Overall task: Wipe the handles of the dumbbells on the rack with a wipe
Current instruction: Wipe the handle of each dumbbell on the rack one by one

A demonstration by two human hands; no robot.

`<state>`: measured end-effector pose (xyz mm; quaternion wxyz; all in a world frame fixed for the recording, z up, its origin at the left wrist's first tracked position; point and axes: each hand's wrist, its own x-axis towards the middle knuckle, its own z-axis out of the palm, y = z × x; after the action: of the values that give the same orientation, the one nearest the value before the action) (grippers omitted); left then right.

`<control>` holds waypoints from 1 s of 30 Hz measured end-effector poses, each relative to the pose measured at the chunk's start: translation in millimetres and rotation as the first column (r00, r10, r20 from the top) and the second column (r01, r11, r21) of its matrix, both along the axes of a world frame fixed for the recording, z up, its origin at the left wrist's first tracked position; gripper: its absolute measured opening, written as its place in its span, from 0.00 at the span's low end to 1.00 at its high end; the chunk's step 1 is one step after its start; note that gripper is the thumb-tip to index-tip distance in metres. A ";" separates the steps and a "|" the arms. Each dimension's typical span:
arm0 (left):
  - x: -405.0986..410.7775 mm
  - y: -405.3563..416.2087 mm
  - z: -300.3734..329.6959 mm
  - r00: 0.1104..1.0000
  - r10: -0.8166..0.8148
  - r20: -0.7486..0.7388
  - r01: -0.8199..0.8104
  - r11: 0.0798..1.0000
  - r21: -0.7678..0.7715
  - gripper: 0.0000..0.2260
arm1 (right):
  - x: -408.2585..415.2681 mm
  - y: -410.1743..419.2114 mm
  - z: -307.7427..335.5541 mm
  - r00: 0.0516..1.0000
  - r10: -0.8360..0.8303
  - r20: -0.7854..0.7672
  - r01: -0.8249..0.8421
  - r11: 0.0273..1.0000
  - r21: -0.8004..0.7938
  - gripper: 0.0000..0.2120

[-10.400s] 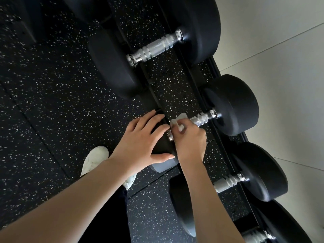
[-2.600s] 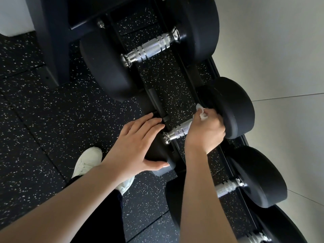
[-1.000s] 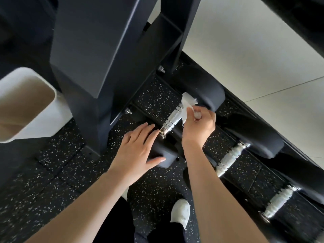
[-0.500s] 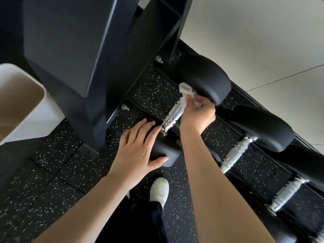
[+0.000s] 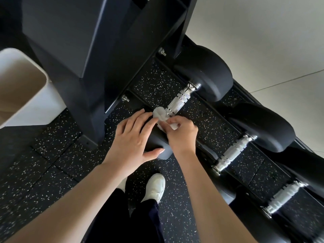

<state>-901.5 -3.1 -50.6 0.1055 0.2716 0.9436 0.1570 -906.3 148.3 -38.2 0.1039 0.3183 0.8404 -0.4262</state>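
Note:
A black dumbbell with a knurled silver handle (image 5: 178, 100) lies on the low rack. My right hand (image 5: 181, 134) grips a crumpled white wipe (image 5: 160, 114) around the near end of that handle. My left hand (image 5: 133, 137) rests with straight fingers on the dumbbell's near head (image 5: 157, 146), the thumb on its front. The far head (image 5: 206, 74) is in plain view. Two more dumbbell handles (image 5: 231, 153) (image 5: 284, 197) lie further right on the rack.
The black rack upright (image 5: 91, 50) stands just left of the hands. A white bin (image 5: 22, 90) is at the left edge. My white shoe (image 5: 155, 186) stands on the speckled rubber floor (image 5: 43, 165) below the hands. A pale wall (image 5: 263, 41) runs behind the rack.
My right hand has slid the wipe from the far end of the handle, near the far head, down to the near end. The left hand stays on the near head.

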 end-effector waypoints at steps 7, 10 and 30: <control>0.0 -0.2 2.1 1.000 -0.002 -0.007 0.002 1.000 0.009 0.33 | 10.1 8.6 -13.4 0.989 -0.126 0.074 0.135 0.982 -0.132 0.06; 0.0 0.3 1.4 1.000 0.004 -0.005 -0.004 1.000 0.018 0.32 | 7.9 5.9 -14.7 0.973 -0.214 0.084 0.226 0.955 -0.192 0.08; 0.8 0.6 2.5 1.000 0.014 0.012 -0.014 0.999 0.033 0.32 | -55.3 34.1 0.5 0.624 -0.781 -0.028 0.596 0.500 -0.629 0.09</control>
<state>-900.7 -2.5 -48.1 0.1052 0.2659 0.9422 0.1748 -961.6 182.4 -37.7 -0.1214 0.5133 0.4778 -0.7025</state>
